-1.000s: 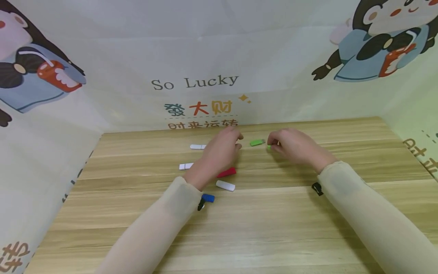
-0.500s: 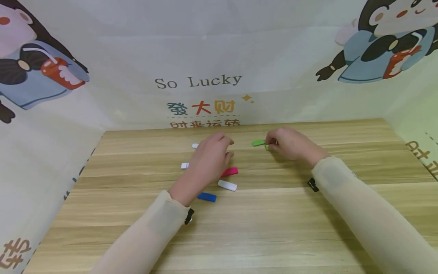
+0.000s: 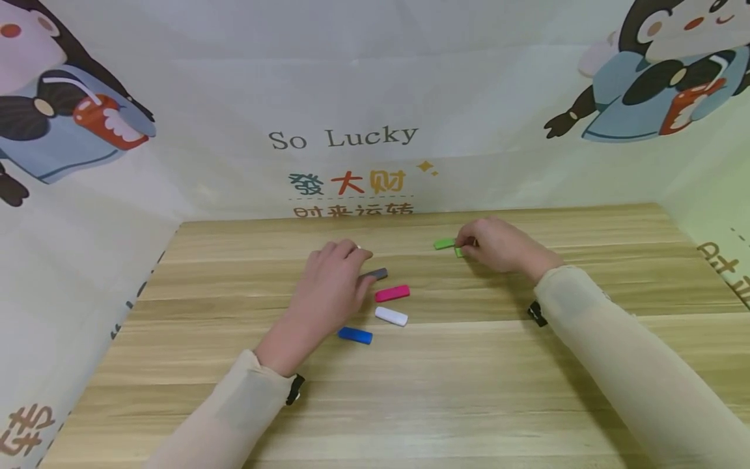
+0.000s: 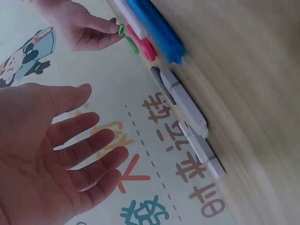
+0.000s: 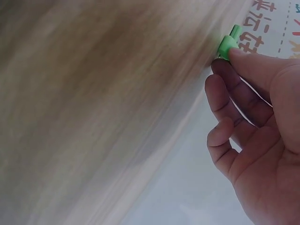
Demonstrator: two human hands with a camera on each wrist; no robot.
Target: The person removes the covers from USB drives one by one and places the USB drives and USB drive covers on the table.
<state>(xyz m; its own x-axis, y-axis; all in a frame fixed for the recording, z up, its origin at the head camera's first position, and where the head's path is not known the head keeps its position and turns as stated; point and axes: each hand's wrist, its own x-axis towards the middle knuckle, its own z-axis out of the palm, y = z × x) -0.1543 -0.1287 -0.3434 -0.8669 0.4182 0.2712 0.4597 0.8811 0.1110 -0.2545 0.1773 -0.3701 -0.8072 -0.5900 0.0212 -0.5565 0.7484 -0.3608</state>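
My right hand [image 3: 498, 244] pinches a small green cap [image 5: 228, 47] between thumb and index finger, just above the table. Beside it, toward the left, lies a green USB flash drive [image 3: 444, 243]; its metal plug is hidden behind the fingers. My left hand [image 3: 334, 280] hovers over the left-hand pieces, fingers loosely spread, palm bare in the left wrist view. Its thumb overlaps a dark grey stick [image 3: 377, 273] in the head view. Two white sticks with grey bands [image 4: 185, 101] lie near it, mostly hidden by that hand in the head view.
In front of the left hand lie a pink stick [image 3: 392, 293], a white stick [image 3: 391, 316] and a blue stick [image 3: 355, 335], spaced apart on the wooden table [image 3: 457, 391]. A printed cloth [image 3: 480, 130] stands along the table's back edge.
My left hand has moved left and nearer, away from the green pieces, uncovering the grey stick. My right hand has shifted slightly left, with the green cap now close beside the green flash drive.
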